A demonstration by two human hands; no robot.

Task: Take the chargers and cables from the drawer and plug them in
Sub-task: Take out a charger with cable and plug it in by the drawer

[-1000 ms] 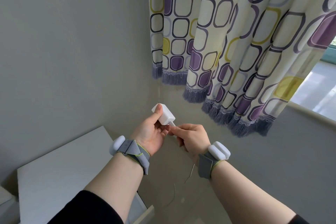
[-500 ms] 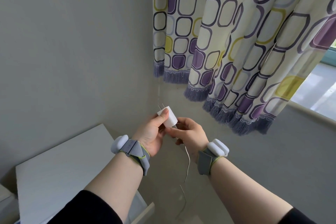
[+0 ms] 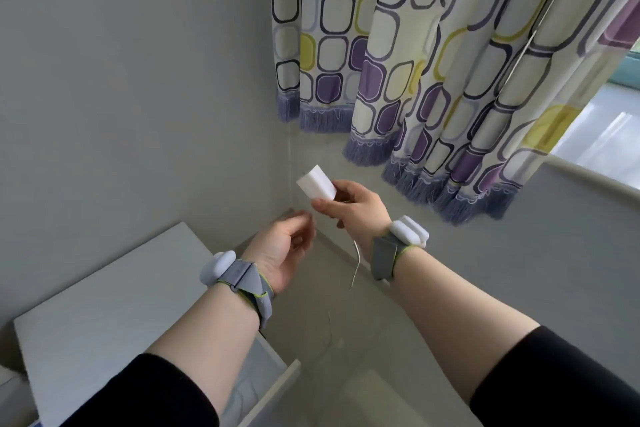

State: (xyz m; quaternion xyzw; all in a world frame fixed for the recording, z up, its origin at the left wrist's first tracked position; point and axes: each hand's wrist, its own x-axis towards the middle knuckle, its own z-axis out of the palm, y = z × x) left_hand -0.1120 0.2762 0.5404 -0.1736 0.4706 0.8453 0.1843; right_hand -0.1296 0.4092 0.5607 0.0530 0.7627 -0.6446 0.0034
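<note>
1. Fingers (image 3: 323,206) of the right hand (image 3: 356,206) pinch a white charger (image 3: 317,183), thumb below and fingertips over its nearer end, so the block juts out past the fingertips.
2. No brand, label or writing can be read on the charger; its visible faces look plain white and a little blurred.
3. Its long axis runs from the fingers up and to the left, with the free end aimed toward the corner where the two grey walls meet. I cannot tell where its prongs are.
4. From beneath the right palm a thin pale cable (image 3: 355,262) hangs down, curving below the wrist; whether it is seated in the charger is hidden by the fingers.
5. Left hand (image 3: 280,250) is just below and to the left of the charger, apart from it, palm turned inward, with its fingers (image 3: 304,224) loosely curled and parted, holding nothing.
6. Both wrists carry a grey strap with a white module: the left wristband (image 3: 239,276) and the right wristband (image 3: 398,244). No lettering shows on them.
7. Below the left forearm sits a white cabinet (image 3: 114,291) with its drawer (image 3: 273,388) pulled open.
8. Above and beyond the fingers hangs a patterned curtain (image 3: 433,55), purple and yellow rounded squares with a fringed hem.
</note>
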